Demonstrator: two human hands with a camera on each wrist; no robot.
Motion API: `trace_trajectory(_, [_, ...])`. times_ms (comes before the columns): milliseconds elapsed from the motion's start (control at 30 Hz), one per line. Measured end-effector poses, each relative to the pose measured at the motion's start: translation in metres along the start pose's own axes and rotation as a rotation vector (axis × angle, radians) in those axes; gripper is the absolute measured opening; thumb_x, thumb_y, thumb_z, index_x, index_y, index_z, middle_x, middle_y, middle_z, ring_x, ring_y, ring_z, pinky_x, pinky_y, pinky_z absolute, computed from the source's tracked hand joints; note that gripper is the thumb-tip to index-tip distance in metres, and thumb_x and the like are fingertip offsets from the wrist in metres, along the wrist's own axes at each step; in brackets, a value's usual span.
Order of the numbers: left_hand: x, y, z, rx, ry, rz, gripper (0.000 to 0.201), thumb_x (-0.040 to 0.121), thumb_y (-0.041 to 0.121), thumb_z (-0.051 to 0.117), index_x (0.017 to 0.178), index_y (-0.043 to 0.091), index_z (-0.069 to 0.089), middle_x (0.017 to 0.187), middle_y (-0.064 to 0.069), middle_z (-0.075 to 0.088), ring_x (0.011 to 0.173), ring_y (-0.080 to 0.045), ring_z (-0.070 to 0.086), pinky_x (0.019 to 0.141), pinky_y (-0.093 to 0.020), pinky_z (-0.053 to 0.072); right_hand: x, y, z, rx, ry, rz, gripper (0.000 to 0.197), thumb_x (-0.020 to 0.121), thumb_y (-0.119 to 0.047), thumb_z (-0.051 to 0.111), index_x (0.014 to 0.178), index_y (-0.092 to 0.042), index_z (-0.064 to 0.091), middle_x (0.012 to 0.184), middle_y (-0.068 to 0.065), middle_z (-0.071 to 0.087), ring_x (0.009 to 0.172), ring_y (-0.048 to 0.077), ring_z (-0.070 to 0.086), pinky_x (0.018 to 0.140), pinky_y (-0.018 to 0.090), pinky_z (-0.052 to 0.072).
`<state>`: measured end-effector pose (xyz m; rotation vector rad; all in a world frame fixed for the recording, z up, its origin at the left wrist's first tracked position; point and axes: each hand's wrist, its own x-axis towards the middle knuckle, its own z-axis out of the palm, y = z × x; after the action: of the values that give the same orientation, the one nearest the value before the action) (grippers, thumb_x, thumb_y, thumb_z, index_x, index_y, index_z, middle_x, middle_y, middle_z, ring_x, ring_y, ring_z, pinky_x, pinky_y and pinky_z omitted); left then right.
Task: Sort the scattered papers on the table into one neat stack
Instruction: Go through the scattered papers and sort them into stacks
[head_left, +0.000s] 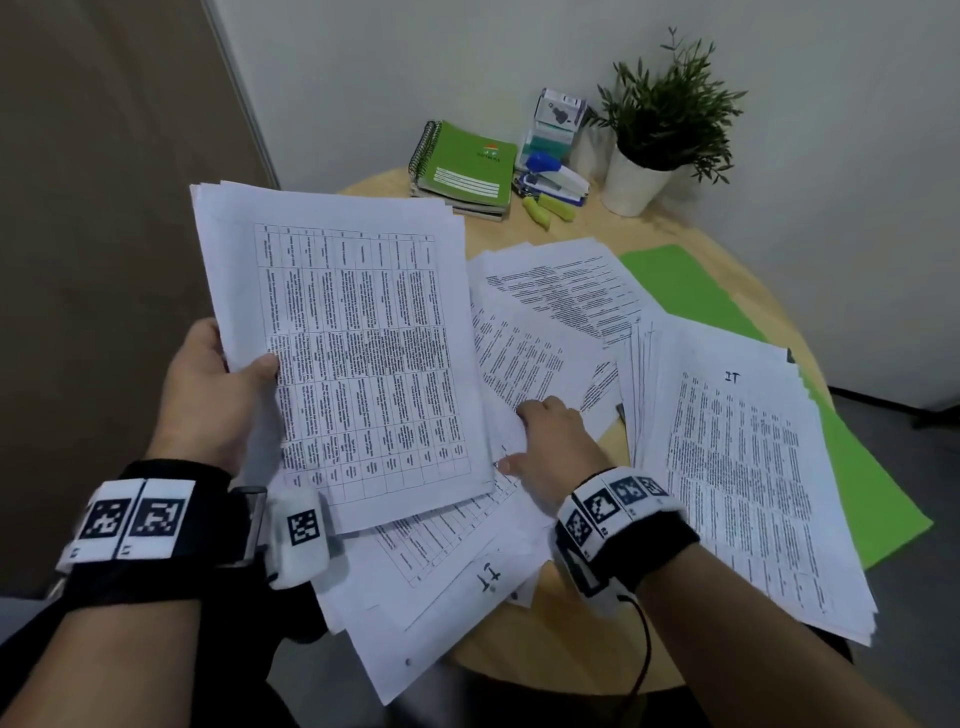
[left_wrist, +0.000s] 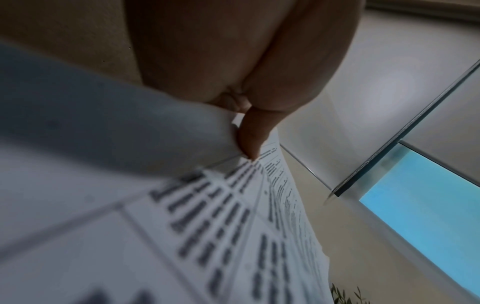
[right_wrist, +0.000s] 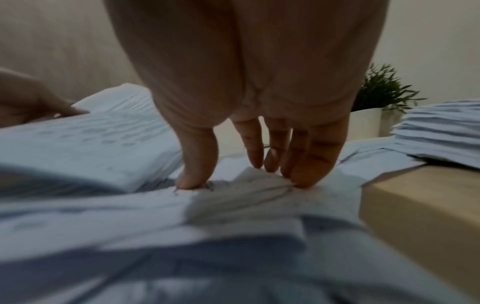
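My left hand (head_left: 249, 371) holds a thick bundle of printed sheets (head_left: 353, 338) lifted above the left side of the round wooden table (head_left: 571, 223), thumb (left_wrist: 249, 139) on top and the other fingers hidden beneath. My right hand (head_left: 540, 436) is down on loose sheets (head_left: 545, 312) in the middle. In the right wrist view its thumb and fingertips (right_wrist: 298, 181) pinch a raised fold of paper (right_wrist: 249, 176). More sheets (head_left: 457, 571) fan out over the near edge. A rough pile (head_left: 743, 493) lies on the right.
Green spiral notebooks (head_left: 467, 166), a stapler (head_left: 556, 176), a small box (head_left: 556, 119), yellow-green markers (head_left: 545, 210) and a potted plant (head_left: 654, 140) stand at the table's far side by the wall. A green folder (head_left: 691, 291) lies under the right pile.
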<state>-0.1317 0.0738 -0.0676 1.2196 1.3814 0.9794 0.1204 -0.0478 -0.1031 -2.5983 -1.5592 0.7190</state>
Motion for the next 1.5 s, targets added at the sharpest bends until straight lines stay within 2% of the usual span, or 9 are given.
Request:
trace_trajectory(233, [-0.004, 0.007, -0.004, -0.136, 0.005, -0.033, 0.036, 0.097, 0.000, 0.052, 0.130, 0.013, 0.051, 0.108, 0.000, 0.065, 0.096, -0.015, 0.064, 0.083, -0.032, 0.050, 0.002, 0.022, -0.014, 0.451, 0.022, 0.101, 0.017, 0.095, -0.018, 0.053, 0.112, -0.022, 0.054, 0.104, 0.005, 0.061, 0.070, 0.018, 0.061, 0.049, 0.023, 0.050])
trace_trajectory(367, [-0.004, 0.007, -0.003, -0.254, -0.035, -0.066, 0.041, 0.097, -0.004, 0.048, 0.136, 0.010, 0.049, 0.121, -0.007, 0.065, 0.107, -0.020, 0.066, 0.095, -0.038, 0.051, -0.005, 0.034, -0.033, 0.888, 0.172, 0.045, 0.015, 0.097, -0.013, 0.049, 0.100, -0.022, 0.060, 0.096, 0.006, 0.069, 0.067, 0.018, 0.056, 0.059, 0.023, 0.042])
trace_trajectory(533, [-0.009, 0.010, 0.011, -0.410, -0.156, -0.117, 0.046, 0.100, -0.007, 0.036, 0.142, 0.009, 0.042, 0.126, -0.004, 0.063, 0.104, -0.010, 0.066, 0.076, -0.024, 0.056, -0.023, 0.020, -0.047, 1.374, 0.140, -0.105, 0.018, 0.098, 0.002, 0.043, 0.098, -0.010, 0.057, 0.077, 0.004, 0.072, 0.060, 0.016, 0.066, 0.053, 0.025, 0.053])
trace_trajectory(733, [-0.020, 0.011, 0.031, -0.361, -0.216, -0.100, 0.040, 0.100, -0.008, 0.035, 0.134, 0.010, 0.047, 0.111, 0.003, 0.065, 0.082, 0.002, 0.070, 0.064, -0.011, 0.053, -0.038, 0.009, -0.047, 1.314, 0.067, -0.121, 0.016, 0.098, -0.015, 0.051, 0.092, -0.014, 0.065, 0.088, 0.009, 0.070, 0.071, 0.021, 0.063, 0.060, 0.028, 0.051])
trace_trajectory(867, [-0.036, 0.018, 0.049, -0.311, -0.265, -0.043, 0.039, 0.099, -0.007, 0.038, 0.129, 0.016, 0.048, 0.114, -0.001, 0.067, 0.094, -0.012, 0.070, 0.084, -0.031, 0.057, -0.049, 0.024, -0.056, 1.183, 0.089, -0.062, 0.020, 0.100, -0.033, 0.045, 0.100, -0.022, 0.061, 0.084, -0.016, 0.070, 0.081, 0.001, 0.065, 0.066, 0.015, 0.049])
trace_trajectory(967, [-0.051, 0.027, 0.076, -0.263, -0.336, 0.005, 0.038, 0.098, -0.007, 0.041, 0.127, 0.017, 0.048, 0.117, -0.006, 0.067, 0.103, -0.022, 0.067, 0.090, -0.041, 0.052, -0.054, 0.052, -0.058, 0.857, 0.136, -0.007, 0.021, 0.098, -0.029, 0.052, 0.116, -0.020, 0.051, 0.106, -0.005, 0.065, 0.097, 0.013, 0.062, 0.079, 0.029, 0.048])
trace_trajectory(1100, [-0.074, 0.035, 0.127, -0.180, -0.402, 0.006, 0.031, 0.097, -0.001, 0.048, 0.121, 0.019, 0.049, 0.109, -0.004, 0.069, 0.098, -0.023, 0.067, 0.083, -0.037, 0.054, -0.071, 0.104, -0.062, 0.854, 0.290, 0.067, 0.018, 0.097, -0.017, 0.046, 0.115, -0.021, 0.047, 0.108, 0.003, 0.060, 0.072, 0.010, 0.051, 0.062, 0.026, 0.037])
trace_trajectory(1300, [-0.120, 0.029, 0.216, 0.105, -0.458, -0.038, 0.054, 0.091, -0.004, 0.047, 0.138, 0.019, 0.035, 0.105, -0.002, 0.060, 0.085, -0.023, 0.063, 0.077, -0.043, 0.058, -0.101, 0.182, -0.064, 0.878, 0.431, 0.237, 0.027, 0.084, -0.028, 0.048, 0.111, -0.024, 0.050, 0.114, 0.007, 0.063, 0.106, 0.026, 0.059, 0.097, 0.047, 0.046])
trace_trajectory(1500, [-0.146, 0.028, 0.280, 0.189, -0.454, -0.034, 0.068, 0.090, 0.000, 0.054, 0.150, 0.016, 0.026, 0.107, -0.005, 0.063, 0.091, -0.025, 0.063, 0.077, -0.031, 0.051, -0.112, 0.242, -0.060, 0.747, 0.439, 0.460, 0.026, 0.096, -0.013, 0.047, 0.121, -0.011, 0.052, 0.117, 0.012, 0.061, 0.102, 0.027, 0.057, 0.079, 0.028, 0.038])
